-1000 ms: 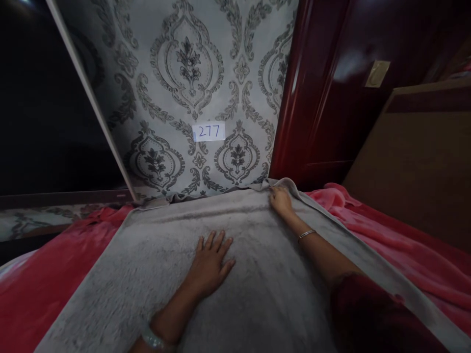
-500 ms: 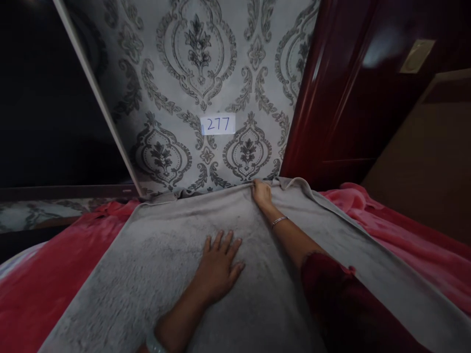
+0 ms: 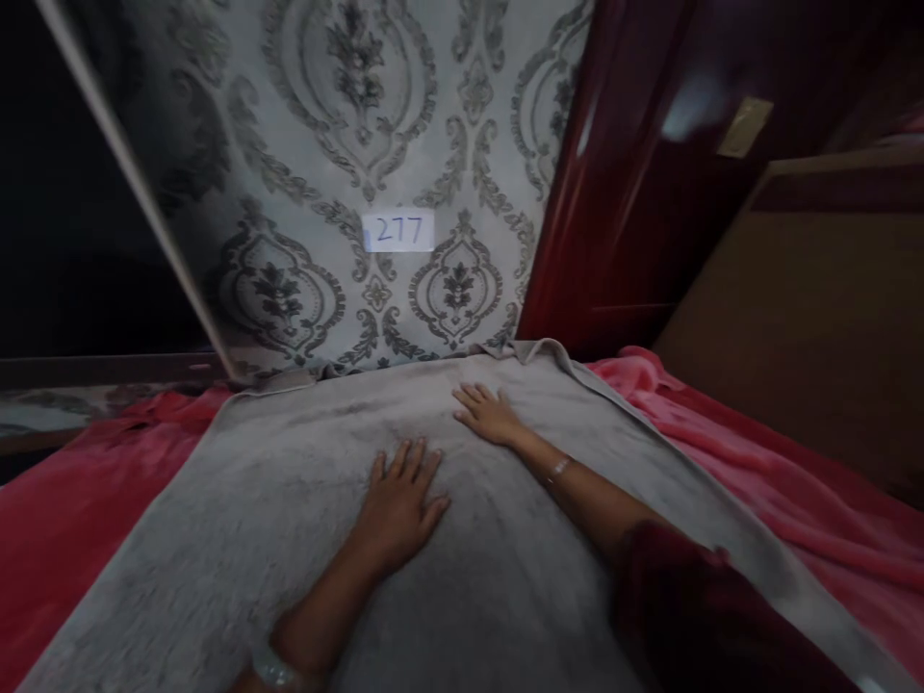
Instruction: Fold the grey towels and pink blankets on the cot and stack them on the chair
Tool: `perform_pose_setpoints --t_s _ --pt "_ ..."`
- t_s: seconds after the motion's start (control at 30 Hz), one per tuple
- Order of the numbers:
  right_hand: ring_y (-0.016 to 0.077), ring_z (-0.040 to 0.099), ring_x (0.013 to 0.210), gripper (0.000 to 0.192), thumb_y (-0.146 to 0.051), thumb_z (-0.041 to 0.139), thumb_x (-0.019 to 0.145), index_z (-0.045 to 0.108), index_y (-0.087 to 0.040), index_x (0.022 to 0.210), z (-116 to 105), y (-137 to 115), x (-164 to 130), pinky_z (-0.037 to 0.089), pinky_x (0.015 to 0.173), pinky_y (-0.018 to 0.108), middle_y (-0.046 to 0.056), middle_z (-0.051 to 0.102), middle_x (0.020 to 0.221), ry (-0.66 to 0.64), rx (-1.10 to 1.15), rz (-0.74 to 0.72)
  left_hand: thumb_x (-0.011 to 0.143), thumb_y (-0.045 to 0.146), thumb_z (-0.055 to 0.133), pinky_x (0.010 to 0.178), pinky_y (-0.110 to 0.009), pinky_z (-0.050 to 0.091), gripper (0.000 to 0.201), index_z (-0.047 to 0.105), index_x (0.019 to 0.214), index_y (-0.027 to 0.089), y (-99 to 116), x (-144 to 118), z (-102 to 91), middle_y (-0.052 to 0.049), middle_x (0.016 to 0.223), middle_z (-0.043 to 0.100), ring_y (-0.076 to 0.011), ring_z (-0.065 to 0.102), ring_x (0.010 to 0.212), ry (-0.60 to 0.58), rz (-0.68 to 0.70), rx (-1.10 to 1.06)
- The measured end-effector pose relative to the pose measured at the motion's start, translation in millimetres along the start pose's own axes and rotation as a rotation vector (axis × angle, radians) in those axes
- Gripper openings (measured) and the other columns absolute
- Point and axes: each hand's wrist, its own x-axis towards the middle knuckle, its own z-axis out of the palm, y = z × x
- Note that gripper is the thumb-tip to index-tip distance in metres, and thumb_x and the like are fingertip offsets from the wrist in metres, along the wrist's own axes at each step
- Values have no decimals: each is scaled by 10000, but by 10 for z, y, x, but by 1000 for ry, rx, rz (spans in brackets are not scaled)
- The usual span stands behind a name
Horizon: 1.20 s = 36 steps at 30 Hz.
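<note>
Bed (image 3: 43,587): runs from the near edge of the view up to the patterned wall, with a dark wooden panel along its right side. Covered by a red blanket (image 3: 780,481), plush, showing on both sides, rumpled into folds at the far right corner. Directly on the blanket lies a grey towel (image 3: 238,539), thick pile, spread flat down the middle of the bed; its far edge touches the wall, its far right corner is slightly turned over, and its right edge runs diagonally across the red.
</note>
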Motion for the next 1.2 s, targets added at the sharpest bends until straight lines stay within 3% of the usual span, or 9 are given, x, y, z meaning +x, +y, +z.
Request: perform_pose_setpoints --t_s 0.07,0.17,0.37,0.57,0.63,0.73,0.87,1.0,1.2 --pt "290 223 1532 570 -543 366 1041 367 -339 1573 -21 46 -57 213 1191 608 35 276 1665 -47 8 -16 984 559 387 1218 -644 184 648 375 1571 286 -13 20 12 -92 1667 291 -350 248 1538 8 -1 30" --pt "228 360 1469 491 -460 443 1032 491 -322 1501 -158 278 -115 306 1179 440 41 419 1599 52 -14 50 985 561 368 1215 -632 202 650 381 1571 278 -22 47 18 -89 1668 284 -346 251 1537 4 -2 63" --pt "286 505 1327 443 -266 430 999 600 -150 1391 -459 1170 -440 388 1112 401 164 598 1404 245 -95 360 987 586 344 1204 -636 234 653 390 1566 287 -46 56 42 -84 1659 299 -349 267 1531 35 13 83" --pt "358 333 1467 654 -344 478 965 353 -157 1580 -773 1901 -522 358 1135 535 168 341 1622 313 -114 577 996 590 336 1192 -627 268 643 372 1572 306 -103 55 97 -76 1654 314 -348 310 1514 87 54 123" --pt "353 279 1499 610 -328 431 982 386 -150 1564 -757 1914 -513 322 1159 539 165 321 1633 348 -141 588 994 592 343 1188 -627 277 641 375 1569 311 -118 56 119 -74 1650 324 -348 318 1511 106 59 127" --pt "312 195 1537 555 -371 357 1023 434 -195 1544 -534 1749 -508 232 1211 529 108 289 1657 355 -221 379 995 596 340 1189 -635 270 641 374 1569 314 -126 58 139 -69 1650 322 -346 314 1513 102 57 129" --pt "272 183 1546 619 -516 266 1047 299 -262 1610 -247 1615 -503 195 1229 511 51 216 1685 117 -182 351 998 595 326 1190 -644 267 647 368 1573 301 -122 63 130 -68 1657 299 -346 293 1522 73 54 130" --pt "262 190 1545 603 -465 219 1057 277 -247 1616 -349 1763 -463 218 1220 511 62 196 1690 34 -152 458 996 588 339 1180 -655 277 640 392 1562 294 -129 60 132 -80 1645 331 -357 308 1514 82 68 130" --pt "331 302 1481 543 -365 332 1019 420 -224 1536 -557 1805 -332 332 1136 594 136 350 1621 104 -181 503 992 583 359 1169 -654 294 636 384 1565 308 -150 60 174 -90 1632 363 -359 337 1500 129 92 138"
